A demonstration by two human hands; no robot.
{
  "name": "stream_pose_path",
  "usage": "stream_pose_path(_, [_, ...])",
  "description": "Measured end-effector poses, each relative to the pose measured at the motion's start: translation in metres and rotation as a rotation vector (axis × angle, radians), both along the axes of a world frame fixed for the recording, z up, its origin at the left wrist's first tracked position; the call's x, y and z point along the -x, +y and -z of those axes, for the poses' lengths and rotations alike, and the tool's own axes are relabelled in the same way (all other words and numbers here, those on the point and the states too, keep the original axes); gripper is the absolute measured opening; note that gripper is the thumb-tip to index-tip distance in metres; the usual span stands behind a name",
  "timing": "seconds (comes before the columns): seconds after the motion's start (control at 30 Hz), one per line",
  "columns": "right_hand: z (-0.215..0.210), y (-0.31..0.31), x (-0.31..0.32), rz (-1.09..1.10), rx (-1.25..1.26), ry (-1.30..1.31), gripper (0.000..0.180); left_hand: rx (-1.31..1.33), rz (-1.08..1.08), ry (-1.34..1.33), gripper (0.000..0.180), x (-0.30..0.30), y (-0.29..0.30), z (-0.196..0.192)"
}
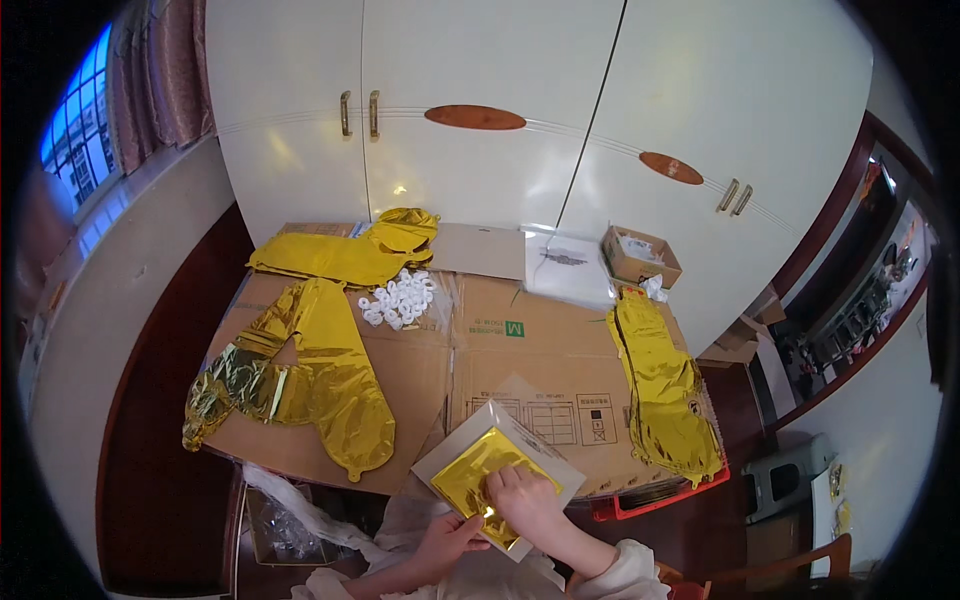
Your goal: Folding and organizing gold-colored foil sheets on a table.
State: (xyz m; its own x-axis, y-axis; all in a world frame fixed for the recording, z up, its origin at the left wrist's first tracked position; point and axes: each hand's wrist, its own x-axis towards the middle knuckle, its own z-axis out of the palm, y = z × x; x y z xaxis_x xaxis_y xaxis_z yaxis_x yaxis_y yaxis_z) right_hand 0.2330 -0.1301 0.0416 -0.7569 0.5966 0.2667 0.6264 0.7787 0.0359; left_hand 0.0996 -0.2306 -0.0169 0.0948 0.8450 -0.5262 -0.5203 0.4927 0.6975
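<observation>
Close in front of me, at the near edge of the cardboard, a folded gold foil balloon (470,465) lies in or on a pale plastic bag (562,478); which of the two is unclear. My left hand (450,542) pinches the lower left edge of this packet between thumb and fingers. Curled over the gold foil, my right hand (524,502) presses down with its fingers closed together. Its fingertips are partly hidden. On the left lies a flat gold foil balloon (340,375) with a crumpled end. More gold foil balloons (330,258) are piled behind it.
Small white rings (398,298) are heaped at the back. A stack of clear plastic bags (565,268) and a small cardboard box (640,255) stand against the white cabinet (480,60). Gold foil balloons (660,385) cover the cardboard's right edge, above a red crate (665,500). A grey stool (785,480) stands at right.
</observation>
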Motion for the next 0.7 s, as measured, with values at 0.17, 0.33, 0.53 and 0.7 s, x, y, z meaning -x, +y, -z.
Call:
stream_pose_path(0.17, [-0.008, -0.012, 0.007, -0.057, 0.024, 0.039, 0.014, 0.009, 0.032, 0.039, 0.027, -0.004, 0.012, -0.002])
stream_pose_path(0.33, [-0.004, -0.013, 0.011, -0.089, 0.061, 0.058, 0.017, -0.002, -0.006, -0.027, 0.026, -0.006, 0.015, 0.007])
stream_pose_path(0.53, [-0.004, -0.013, 0.01, -0.095, 0.095, 0.097, 0.016, -0.042, -0.052, -0.07, 0.027, -0.013, 0.02, 0.011])
stream_pose_path(0.7, [-0.011, -0.007, -0.001, -0.072, 0.072, 0.152, 0.014, 0.118, 0.22, 0.09, 0.032, 0.001, 0.007, -0.014])
